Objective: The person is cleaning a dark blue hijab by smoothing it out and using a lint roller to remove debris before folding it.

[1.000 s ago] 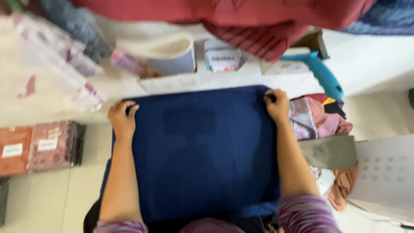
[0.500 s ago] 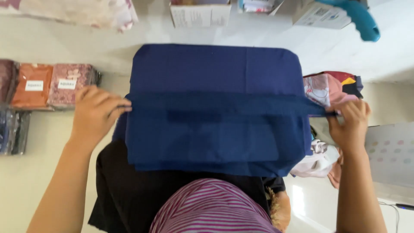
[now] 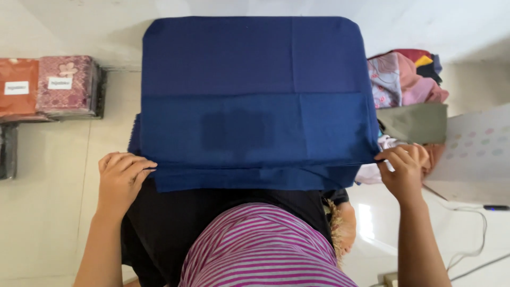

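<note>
The far edge of the flat dark-blue woven cloth point(image 3: 255, 101) has been folded toward the lap; left hand point(image 3: 121, 178) and right hand point(image 3: 402, 170) now pinch its near corners, fold nearly squared

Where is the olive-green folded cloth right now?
In the head view, the olive-green cloth lies at the right, beside the blue fabric's right edge, below the pile of patterned cloths and just above the right hand.

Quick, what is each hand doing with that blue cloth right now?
Left hand: closed, pinching the blue cloth's near left corner.
Right hand: closed, pinching its near right corner.
</note>
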